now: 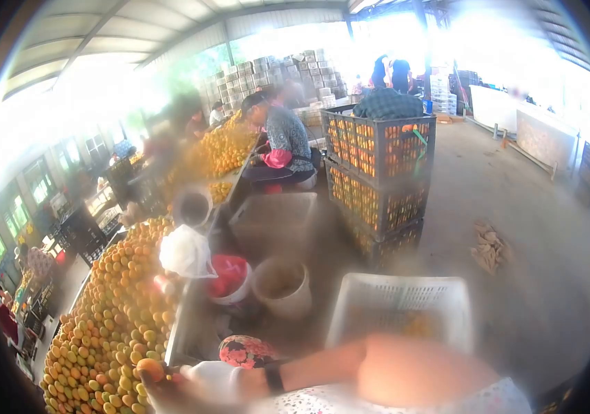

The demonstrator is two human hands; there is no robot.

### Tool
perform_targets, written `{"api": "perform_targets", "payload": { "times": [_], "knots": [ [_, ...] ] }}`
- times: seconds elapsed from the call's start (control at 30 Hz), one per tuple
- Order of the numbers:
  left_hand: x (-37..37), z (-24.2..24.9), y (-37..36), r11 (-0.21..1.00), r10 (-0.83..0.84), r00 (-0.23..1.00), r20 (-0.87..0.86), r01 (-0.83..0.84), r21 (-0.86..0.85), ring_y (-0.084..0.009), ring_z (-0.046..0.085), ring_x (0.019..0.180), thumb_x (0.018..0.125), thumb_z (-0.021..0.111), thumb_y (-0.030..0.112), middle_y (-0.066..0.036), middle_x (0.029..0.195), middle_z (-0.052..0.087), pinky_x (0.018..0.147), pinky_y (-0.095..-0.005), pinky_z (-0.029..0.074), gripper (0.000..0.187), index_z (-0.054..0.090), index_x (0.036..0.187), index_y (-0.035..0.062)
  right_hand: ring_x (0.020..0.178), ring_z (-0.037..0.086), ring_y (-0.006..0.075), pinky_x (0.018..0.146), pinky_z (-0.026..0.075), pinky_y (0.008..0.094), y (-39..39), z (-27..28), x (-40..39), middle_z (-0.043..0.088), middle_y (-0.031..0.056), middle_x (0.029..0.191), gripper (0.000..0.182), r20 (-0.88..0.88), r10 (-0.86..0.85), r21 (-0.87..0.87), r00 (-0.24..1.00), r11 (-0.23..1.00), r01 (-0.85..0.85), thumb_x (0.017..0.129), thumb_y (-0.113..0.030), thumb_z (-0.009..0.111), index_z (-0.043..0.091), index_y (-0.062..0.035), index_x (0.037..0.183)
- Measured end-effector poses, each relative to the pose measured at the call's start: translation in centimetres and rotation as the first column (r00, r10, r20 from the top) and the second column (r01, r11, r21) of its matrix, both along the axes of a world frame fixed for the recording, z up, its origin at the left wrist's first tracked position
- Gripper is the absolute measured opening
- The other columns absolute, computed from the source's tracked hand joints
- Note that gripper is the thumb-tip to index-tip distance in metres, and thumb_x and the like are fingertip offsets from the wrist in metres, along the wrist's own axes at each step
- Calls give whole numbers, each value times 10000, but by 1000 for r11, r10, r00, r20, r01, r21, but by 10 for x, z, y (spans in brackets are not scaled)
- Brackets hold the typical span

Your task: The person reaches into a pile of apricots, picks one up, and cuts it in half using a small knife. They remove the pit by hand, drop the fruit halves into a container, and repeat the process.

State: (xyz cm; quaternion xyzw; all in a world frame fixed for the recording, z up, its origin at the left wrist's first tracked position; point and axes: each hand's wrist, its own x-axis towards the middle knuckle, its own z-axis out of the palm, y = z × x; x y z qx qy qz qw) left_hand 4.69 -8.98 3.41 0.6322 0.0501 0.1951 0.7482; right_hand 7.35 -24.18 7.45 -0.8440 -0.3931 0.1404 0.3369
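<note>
My right hand [195, 383], in a white glove with dark fingertips, reaches in from the lower right with a black band on its wrist. Its fingers are closed on a round orange-yellow fruit [150, 369], and blur hides part of the grip. Below and beside it spreads a large heap of oval fruit [112, 310], yellow, orange and partly green, on a long sorting table [179, 330] with a pale edge. I cannot make out my left hand in the view. A white plastic bag [186, 252] lies at the heap's far edge.
Beside the table stand a red-lined bucket [229, 279], a pale bucket [282, 288] and a white plastic crate [340, 303]. Stacked black crates [378, 155] hold orange fruit. A co-worker [284, 138] sits farther along the table. A crumpled sack [489, 247] lies on the floor.
</note>
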Motion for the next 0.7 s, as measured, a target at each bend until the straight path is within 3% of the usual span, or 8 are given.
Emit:
{"api": "perform_targets", "payload": {
  "times": [0.1,0.23,0.27,0.3,0.37,0.53,0.6,0.7],
  "knots": [
    [-5,7,-8,997,6,1000,-23,-4,79,-198,559,1091,1021,515,278,-124,1222,592,931,-312,453,404,516,1326,14,915,632,224,757,476,323,7,-19,14,620,119,957,221,-197,-23,365,980,926,95,1011,-204,498,565,-22,1118],
    [-28,36,-43,991,-69,995,67,61,120,-250,458,1304,1032,481,231,-156,1442,460,1087,-357,376,500,380,1455,-16,962,600,177,847,482,315,39,-64,69,619,71,1002,250,-316,276,898,908,396,192,1033,-253,473,586,-32,1058],
    [-33,41,-51,971,-136,973,185,93,222,-265,427,1339,1038,465,236,-161,1469,434,1105,-369,356,507,363,1469,-8,781,602,407,671,458,433,5,-15,34,593,208,823,226,36,-153,825,987,562,57,967,-249,584,531,-30,990],
    [-35,44,-54,939,-212,934,289,112,325,-280,396,1375,1043,449,242,-166,1495,409,1123,-381,335,514,345,1484,0,781,602,407,671,458,433,-4,-1,28,593,208,823,226,43,-154,828,987,558,51,967,-249,584,531,-30,990],
    [-32,40,-48,889,-184,951,248,53,455,-271,388,1386,1048,423,261,-159,1502,406,1128,-393,329,518,342,1483,-8,844,570,185,766,451,336,-12,11,24,596,89,897,181,-124,-46,678,991,726,119,997,-196,523,551,-17,1006],
    [-18,10,-41,788,71,988,135,-139,600,-218,393,1392,1060,351,317,-130,1505,416,1127,-416,335,512,360,1491,40,810,566,169,743,448,343,-2,15,21,569,95,833,142,-245,-20,707,969,680,193,972,-173,543,553,-34,994],
    [-16,63,-86,806,210,976,-62,-137,576,-216,404,1391,1032,372,407,-139,1520,398,1131,-381,338,572,317,1511,99,741,579,205,687,461,342,43,-25,45,571,109,821,149,17,-129,894,992,446,43,953,-202,571,566,-58,992],
    [-26,67,-93,978,-92,995,-42,82,-192,-281,318,1427,943,548,453,-164,1516,377,1176,-435,237,700,354,1495,70,695,593,278,630,478,346,7,6,21,584,131,842,160,248,-267,810,931,585,-48,920,-203,617,575,-63,986]
  ]
}}
